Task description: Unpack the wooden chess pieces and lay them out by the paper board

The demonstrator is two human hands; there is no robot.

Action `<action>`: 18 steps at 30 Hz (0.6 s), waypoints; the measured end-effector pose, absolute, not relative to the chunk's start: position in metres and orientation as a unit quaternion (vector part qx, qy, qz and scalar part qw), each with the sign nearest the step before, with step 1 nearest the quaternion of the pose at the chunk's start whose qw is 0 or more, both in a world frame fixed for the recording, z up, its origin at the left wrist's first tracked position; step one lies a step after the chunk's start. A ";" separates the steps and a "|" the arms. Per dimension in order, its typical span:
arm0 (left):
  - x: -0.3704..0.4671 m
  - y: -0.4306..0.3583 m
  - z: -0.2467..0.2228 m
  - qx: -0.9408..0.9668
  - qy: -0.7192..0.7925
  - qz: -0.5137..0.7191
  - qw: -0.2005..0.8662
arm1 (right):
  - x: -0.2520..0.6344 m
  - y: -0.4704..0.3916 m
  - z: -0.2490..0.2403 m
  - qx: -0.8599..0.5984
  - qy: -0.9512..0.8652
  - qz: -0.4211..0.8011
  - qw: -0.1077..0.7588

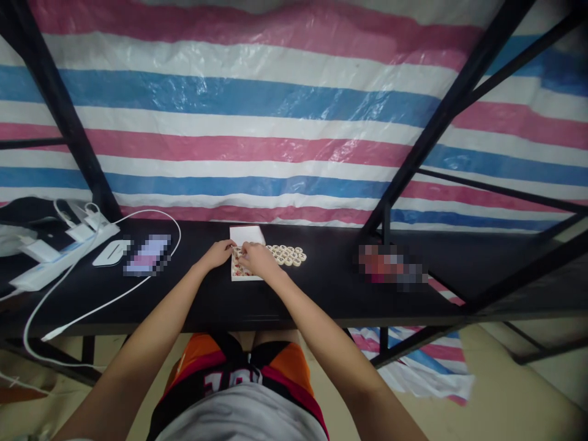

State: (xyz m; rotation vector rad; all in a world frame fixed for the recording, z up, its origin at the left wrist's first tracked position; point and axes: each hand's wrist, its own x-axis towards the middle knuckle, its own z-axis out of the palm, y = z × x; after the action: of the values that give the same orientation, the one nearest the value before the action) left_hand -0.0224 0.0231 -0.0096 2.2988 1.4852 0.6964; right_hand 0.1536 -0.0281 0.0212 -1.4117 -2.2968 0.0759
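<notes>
A small white box [247, 278] stands on the black desk with its lid [247, 234] folded back. Round xiangqi pieces with red marks [237, 269] lie inside it. My left hand [219, 253] is closed at the box's far left corner, fingertips pinching its edge. Over the box is my right hand [258, 259], its fingers curled down among the pieces; what they hold is hidden. Just right of the box, several pale xiangqi pieces with dark marks [289, 255] lie grouped in rows, partly covered by my right hand.
At the left are a white power strip [59, 260] with plugs and cables, a white square device [110, 252] and a blurred phone [147, 254]. A blurred reddish object [383, 264] lies at the right. Black frame bars and a striped sheet [257, 147] stand behind the desk [331, 294].
</notes>
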 end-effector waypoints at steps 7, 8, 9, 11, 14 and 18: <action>-0.021 0.019 -0.006 0.794 0.537 0.237 0.159 | 0.270 -0.043 -0.007 -0.587 -0.669 0.158 0.428; -0.020 0.018 -0.005 0.791 0.539 0.245 0.157 | 0.285 -0.044 -0.016 -0.600 -0.661 0.153 0.424; -0.020 0.016 -0.003 0.788 0.538 0.259 0.150 | 0.297 -0.044 -0.024 -0.619 -0.651 0.136 0.417; -0.019 0.013 0.001 0.782 0.534 0.294 0.130 | 0.310 -0.044 -0.037 -0.662 -0.634 0.088 0.388; -0.019 0.008 0.007 0.783 0.530 0.308 0.109 | 0.312 -0.043 -0.047 -0.687 -0.640 0.017 0.342; -0.019 0.004 0.010 0.811 0.512 0.261 0.114 | 0.309 -0.042 -0.050 -0.683 -0.658 -0.015 0.317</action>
State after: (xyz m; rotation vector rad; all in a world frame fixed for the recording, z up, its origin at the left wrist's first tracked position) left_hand -0.0193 0.0042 0.0100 2.3766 1.5006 0.7651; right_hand 0.3086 -0.0424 -0.0498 -1.7991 -1.7316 -0.0391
